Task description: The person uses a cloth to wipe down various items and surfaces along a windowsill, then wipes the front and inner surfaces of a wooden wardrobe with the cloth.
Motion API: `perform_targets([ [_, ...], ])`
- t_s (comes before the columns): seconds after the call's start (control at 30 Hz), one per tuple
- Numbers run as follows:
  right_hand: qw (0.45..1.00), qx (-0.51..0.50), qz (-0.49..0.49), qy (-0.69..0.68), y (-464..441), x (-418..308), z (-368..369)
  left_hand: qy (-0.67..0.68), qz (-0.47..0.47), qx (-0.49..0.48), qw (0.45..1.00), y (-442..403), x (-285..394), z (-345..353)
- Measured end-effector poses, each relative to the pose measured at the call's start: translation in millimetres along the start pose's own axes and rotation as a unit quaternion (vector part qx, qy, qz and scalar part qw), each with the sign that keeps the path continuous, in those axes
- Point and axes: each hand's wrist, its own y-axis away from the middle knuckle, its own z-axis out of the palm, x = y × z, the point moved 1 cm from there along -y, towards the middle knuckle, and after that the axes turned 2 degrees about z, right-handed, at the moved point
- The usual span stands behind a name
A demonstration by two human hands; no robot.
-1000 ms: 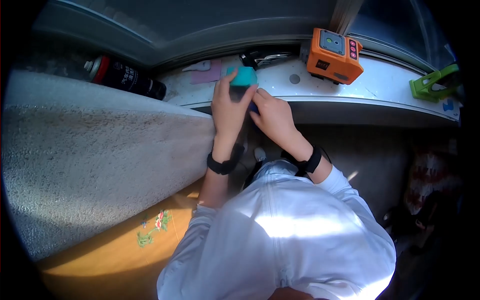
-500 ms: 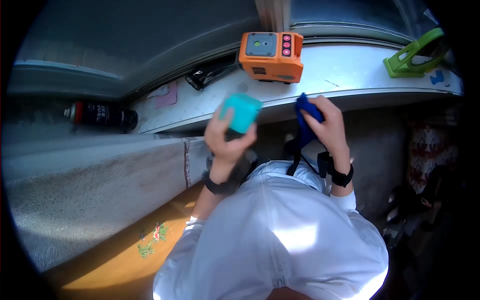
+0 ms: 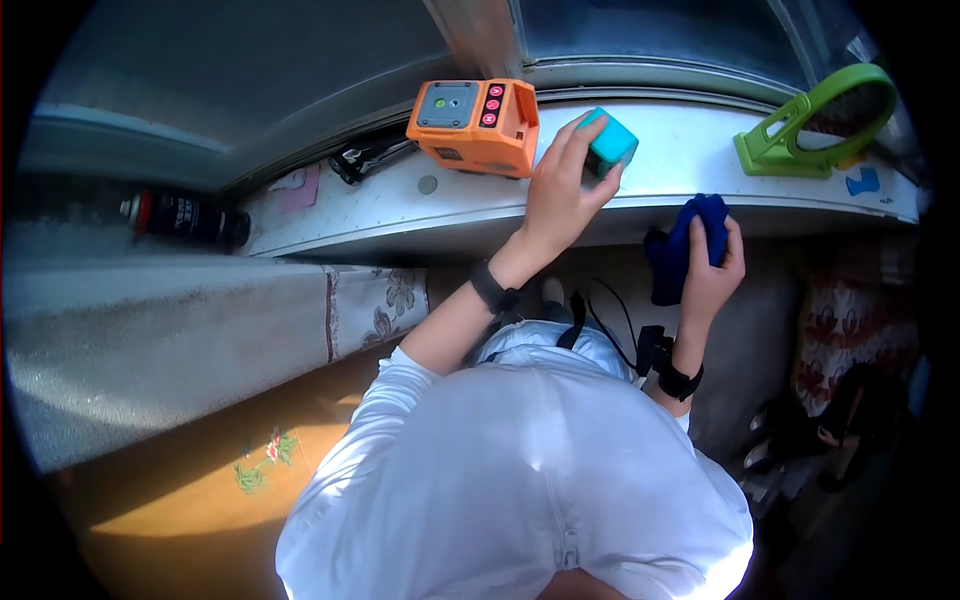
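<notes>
one orange device (image 3: 478, 138) near teal box (image 3: 615, 145)

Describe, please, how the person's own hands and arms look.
The left hand and right hand wear no gloves. Each wrist has a black band; a boxy black piece sits at the right one, a thin dark cable near it. The white sleeves end on the forearms.

Orange device (image 3: 462, 140): one (red buttons (image 3: 491, 105): three). Right of device: teal block (image 3: 612, 143), one; blue cloth (image 3: 671, 265), one; green stand (image 3: 773, 157), one. Left of device: spray can (image 3: 190, 220), one.
</notes>
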Motion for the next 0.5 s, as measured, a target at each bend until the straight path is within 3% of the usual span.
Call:
perform_targets([
  [0.17,0.996,-0.091,-0.007,-0.012,7,-4,15,-0.089,0.022,0.028,0.995,14,11,-6],
  [0.27,0.983,-0.169,-0.068,-0.027,12,-25,34,-0.093,0.176,0.058,0.978,37,18,-45],
  [0.33,0.967,-0.241,-0.076,-0.024,16,-30,47,-0.077,0.171,0.054,0.981,57,10,-83],
  [0.4,0.950,-0.293,-0.102,-0.029,24,-35,63,-0.185,0.134,0.103,0.968,70,-9,-130],
  [0.5,0.920,-0.363,-0.137,-0.046,40,-52,88,-0.311,-0.023,0.225,0.923,94,-39,-204],
])
